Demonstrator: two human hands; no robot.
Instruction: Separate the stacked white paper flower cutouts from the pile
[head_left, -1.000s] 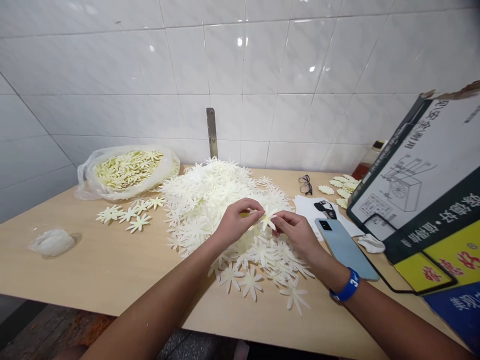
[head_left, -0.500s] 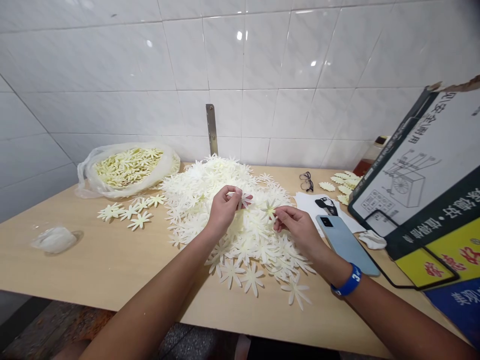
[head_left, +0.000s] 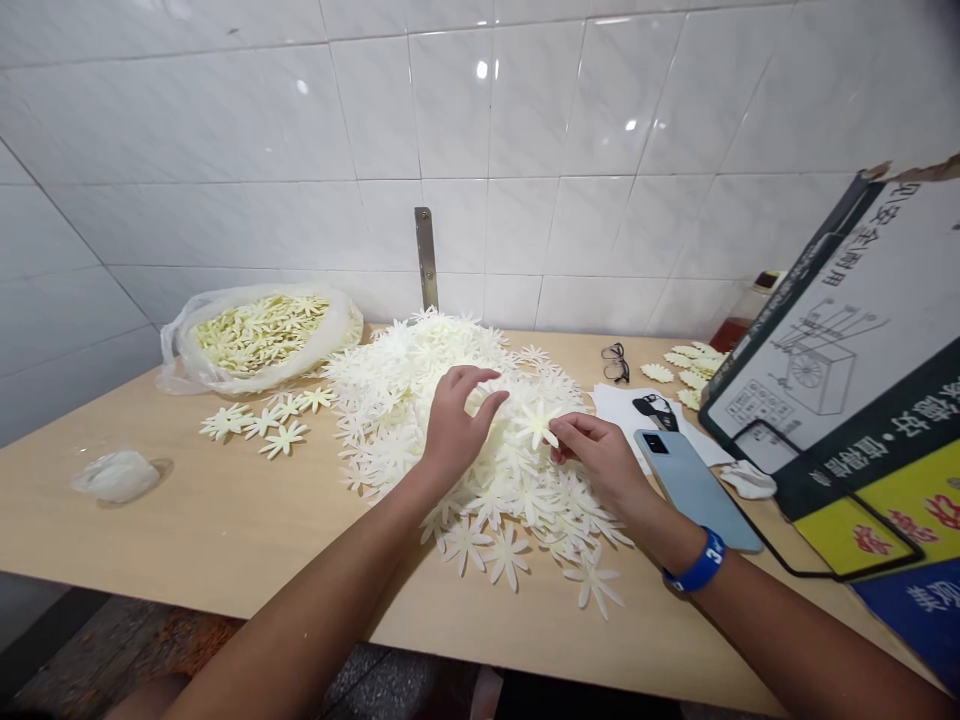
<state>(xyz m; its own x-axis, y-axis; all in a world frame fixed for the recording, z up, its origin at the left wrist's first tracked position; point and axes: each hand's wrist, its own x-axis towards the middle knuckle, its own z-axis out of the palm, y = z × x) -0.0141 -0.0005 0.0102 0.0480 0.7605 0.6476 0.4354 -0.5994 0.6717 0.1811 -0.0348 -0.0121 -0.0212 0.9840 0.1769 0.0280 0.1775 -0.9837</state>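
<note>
A big heap of white flower-shaped cutouts (head_left: 420, 390) covers the middle of the wooden table (head_left: 225, 520). Over the heap's middle hovers my left hand (head_left: 454, 425), fingers apart and curved, with nothing in it. My right hand (head_left: 596, 455) is just to its right, pinching one white flower cutout (head_left: 536, 420) between thumb and fingers. A blue wristband (head_left: 701, 565) sits on my right wrist.
A plastic bag of yellowish flower cutouts (head_left: 259, 335) lies at the back left, with a few loose flowers (head_left: 259, 425) beside it. A crumpled white bag (head_left: 116, 475) is at the left. A blue phone (head_left: 694, 490), glasses (head_left: 613, 362), and a large printed cardboard box (head_left: 855, 370) stand at the right.
My left hand has let go of the flower it held and opened over the heap. My right hand keeps its pinch on one flower, almost in the same place.
</note>
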